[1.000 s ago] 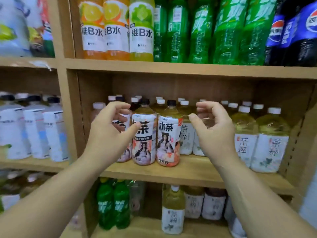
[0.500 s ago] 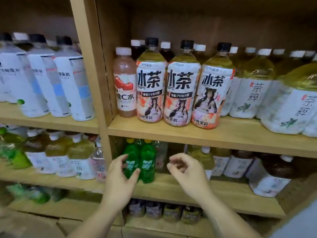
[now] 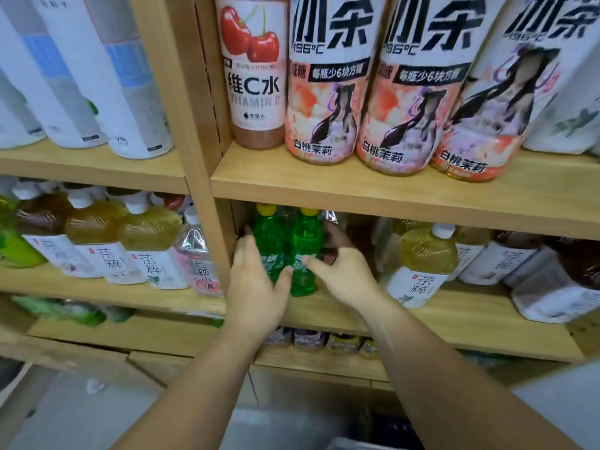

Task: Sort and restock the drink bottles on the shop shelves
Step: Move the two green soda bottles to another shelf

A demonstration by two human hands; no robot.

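1. Wooden shelving (image 3: 389,193) fills the view. An upright post (image 3: 181,118) splits it into a left and a right bay, with boards one above another.
2. Tall white bottles (image 3: 97,76) with pale blue bands stand on the upper left board.
3. Three peach-labelled iced tea bottles (image 3: 324,92) stand side by side at the front of the upper right board, touching one another.
4. A cherry-labelled bottle (image 3: 253,76) stands just left of them, against the post.
5. One board down in the left bay, yellow-green tea bottles (image 3: 149,241) with white caps form a row. A pink-labelled clear bottle (image 3: 201,258) sits at its right end, near the post.
6. A lone tea bottle (image 3: 422,264) stands at the front of the same board in the right bay, with darker bottles behind it.
7. The person's left hand (image 3: 256,284) reaches into that right bay. Its fingers curl round the left side of the left green bottle (image 3: 269,232), and the thumb lies across the bottle's lower front.
8. The right hand (image 3: 344,271) has its thumb on the front of the right green bottle (image 3: 305,241), with its fingers curled round the right side.
9. Both green bottles are yellow-capped and upright, touching each other, just beside the post.
10. Small packs (image 3: 308,339) on the board below are too blurred to read.
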